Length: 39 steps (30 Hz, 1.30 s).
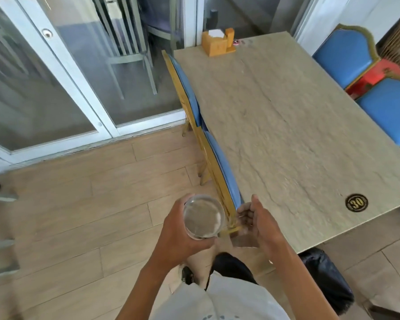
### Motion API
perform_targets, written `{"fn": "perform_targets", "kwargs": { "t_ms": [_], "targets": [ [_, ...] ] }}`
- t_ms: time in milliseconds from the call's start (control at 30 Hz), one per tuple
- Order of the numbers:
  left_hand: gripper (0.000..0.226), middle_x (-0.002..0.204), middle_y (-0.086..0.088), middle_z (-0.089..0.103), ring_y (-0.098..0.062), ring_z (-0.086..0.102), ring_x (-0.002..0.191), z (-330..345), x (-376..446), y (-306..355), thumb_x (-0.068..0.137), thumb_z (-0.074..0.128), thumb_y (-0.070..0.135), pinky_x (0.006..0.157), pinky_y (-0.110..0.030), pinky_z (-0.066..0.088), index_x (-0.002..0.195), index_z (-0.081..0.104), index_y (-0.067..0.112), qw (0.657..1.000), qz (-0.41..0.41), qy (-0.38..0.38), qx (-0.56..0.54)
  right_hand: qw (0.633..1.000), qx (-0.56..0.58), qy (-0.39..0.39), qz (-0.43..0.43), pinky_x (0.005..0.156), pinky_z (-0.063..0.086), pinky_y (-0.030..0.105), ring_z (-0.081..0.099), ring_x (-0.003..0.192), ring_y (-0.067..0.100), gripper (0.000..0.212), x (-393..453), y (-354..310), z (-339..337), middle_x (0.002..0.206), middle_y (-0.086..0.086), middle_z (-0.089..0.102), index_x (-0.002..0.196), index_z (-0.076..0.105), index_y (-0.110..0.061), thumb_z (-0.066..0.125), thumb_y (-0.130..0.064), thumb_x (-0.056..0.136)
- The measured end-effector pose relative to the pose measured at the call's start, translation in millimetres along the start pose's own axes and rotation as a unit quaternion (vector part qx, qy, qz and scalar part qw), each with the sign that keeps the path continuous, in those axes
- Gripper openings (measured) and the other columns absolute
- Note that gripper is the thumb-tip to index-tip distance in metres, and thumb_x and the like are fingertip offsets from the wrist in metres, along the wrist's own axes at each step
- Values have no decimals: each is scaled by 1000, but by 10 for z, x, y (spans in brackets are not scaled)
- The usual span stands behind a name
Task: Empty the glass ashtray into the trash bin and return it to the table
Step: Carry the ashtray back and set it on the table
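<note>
You have the glass ashtray in your left hand, its fingers wrapped round the rim and wall, holding it over the floor just left of the table's near corner. Your right hand is empty, fingers loosely curled, hovering at that corner beside the chair back. Treat the ashtray as thick, rigid glass: probably heavy for its size, slick, and likely to chip or shatter if dropped, so grip the wall, not the lip alone. The dish is blurred; you cannot tell whether any ash remains inside. The dark bagged shape under the near table edge may be the trash bin, but most of it is hidden.
</note>
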<state>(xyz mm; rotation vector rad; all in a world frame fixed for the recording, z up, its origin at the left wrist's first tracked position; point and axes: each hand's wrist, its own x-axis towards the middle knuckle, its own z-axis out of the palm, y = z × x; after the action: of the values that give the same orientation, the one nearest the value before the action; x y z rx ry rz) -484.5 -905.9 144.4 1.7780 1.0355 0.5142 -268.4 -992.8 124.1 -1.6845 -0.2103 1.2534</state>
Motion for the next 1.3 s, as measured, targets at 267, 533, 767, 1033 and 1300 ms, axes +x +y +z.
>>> {"fn": "perform_targets", "kwargs": {
  "t_ms": [267,533,767,1033,1300],
  "targets": [
    [109,135,26,51,-3,52,127,-368,784,-223,48,96,53,103,-39,52,140,38,43,1000,-8,-9,-2,994,42,100,-17,49,47,24,66,60,16,47,755,-378,235,80,10,75,83,70,-7,45,-38,110],
    [107,137,21,53,-5,53,127,-707,2086,-304,49,96,53,102,-38,52,140,41,38,997,-4,-61,43,987,59,147,-26,53,48,26,65,58,13,34,1830,-832,504,85,14,73,87,72,-7,54,-27,108],
    [108,136,22,54,-5,55,125,-820,3261,-83,49,97,53,99,-39,53,141,41,39,987,33,-141,71,984,48,174,1,58,49,25,66,66,13,25,2445,-1367,455,92,10,76,95,72,-8,57,-24,106],
    [101,133,25,51,-6,50,126,-334,4269,213,49,95,55,99,-25,48,135,42,49,954,118,-251,111,976,44,214,9,61,50,23,67,73,12,24,2705,-1583,263,97,6,75,103,70,-7,54,-25,107],
    [107,133,15,48,-3,44,123,320,5143,277,53,93,55,99,-19,41,144,41,30,877,216,-392,178,944,3,326,47,79,55,38,69,87,23,17,3065,-1392,159,97,7,71,104,67,-6,68,-22,98]
  ]
}}
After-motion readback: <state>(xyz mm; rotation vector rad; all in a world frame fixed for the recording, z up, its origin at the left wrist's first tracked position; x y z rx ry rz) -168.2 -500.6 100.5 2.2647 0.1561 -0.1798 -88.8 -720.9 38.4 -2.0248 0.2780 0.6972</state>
